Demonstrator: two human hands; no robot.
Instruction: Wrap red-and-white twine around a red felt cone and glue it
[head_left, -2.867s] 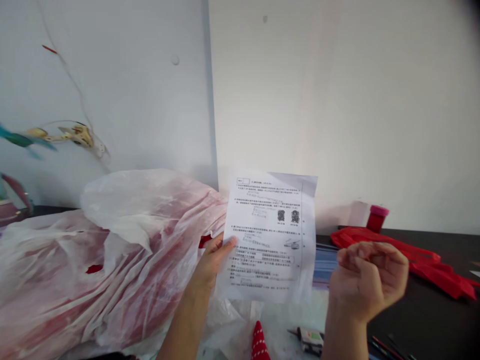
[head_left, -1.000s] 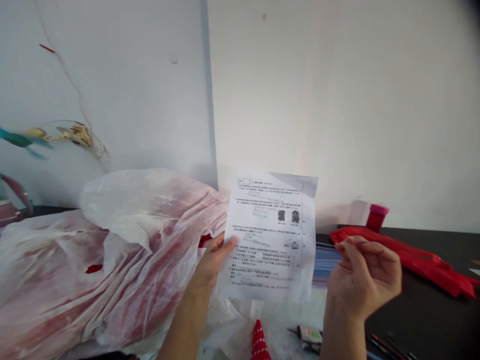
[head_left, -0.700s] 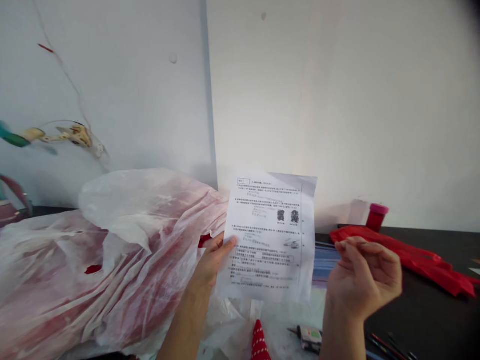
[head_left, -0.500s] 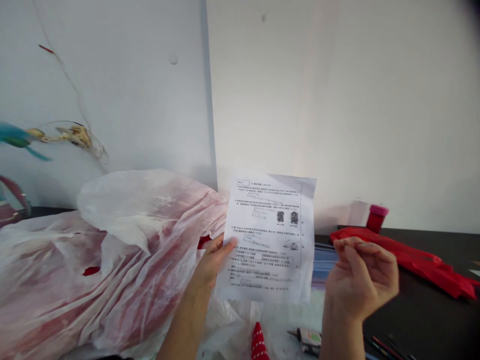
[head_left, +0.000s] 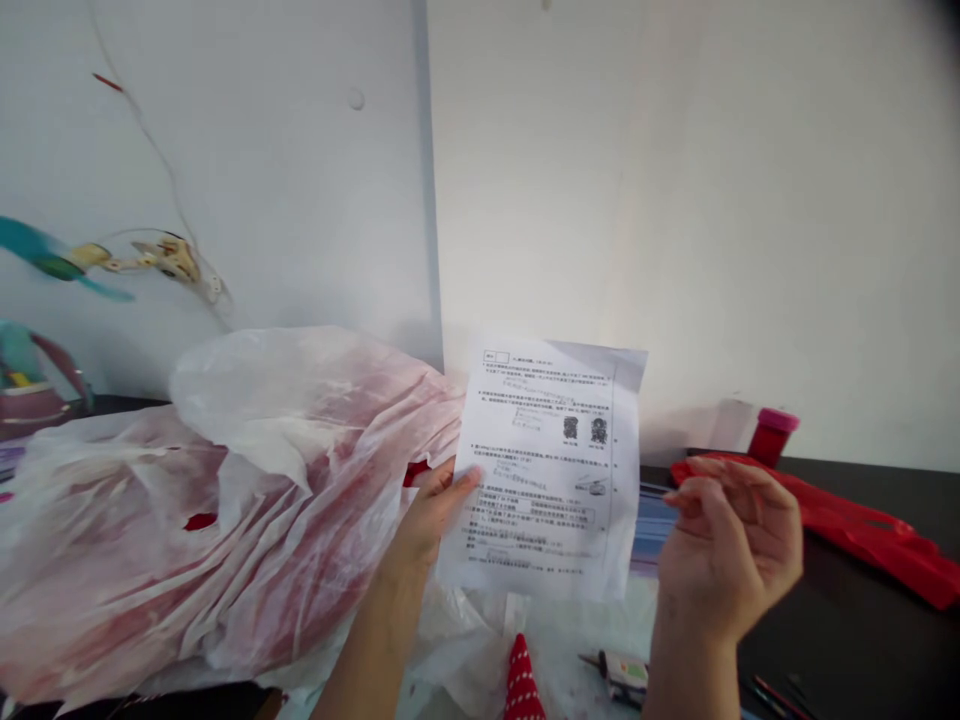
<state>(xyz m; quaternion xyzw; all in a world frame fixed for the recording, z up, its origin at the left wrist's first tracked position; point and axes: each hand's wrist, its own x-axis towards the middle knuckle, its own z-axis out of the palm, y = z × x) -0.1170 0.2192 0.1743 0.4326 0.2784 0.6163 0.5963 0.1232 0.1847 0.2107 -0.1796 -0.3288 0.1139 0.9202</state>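
My left hand [head_left: 435,515] grips the left edge of a printed worksheet [head_left: 547,470], thumb on the front. The sheet stands nearly upright before me, with printed text, small pictures and faint handwriting; its top right corner bends back. To the right of the paper, apart from it, my right hand [head_left: 727,545] is raised with thumb and fingers curled together. Whether anything small is pinched in those fingertips I cannot tell. Below the sheet are a red cone with white dots [head_left: 523,680] and a small tube with a dark pointed tip [head_left: 624,675].
White translucent plastic sheeting [head_left: 315,440] with red showing through heaps up on the left. A red plastic bag [head_left: 862,530] and a red jar with a pink lid [head_left: 772,435] sit on the dark table [head_left: 825,640]. Cords and a teal ribbon [head_left: 45,250] hang along the wall.
The view has turned slightly left, so most things appear a little farther right. My right hand's fingers have shifted slightly; the left hand keeps its hold on the worksheet.
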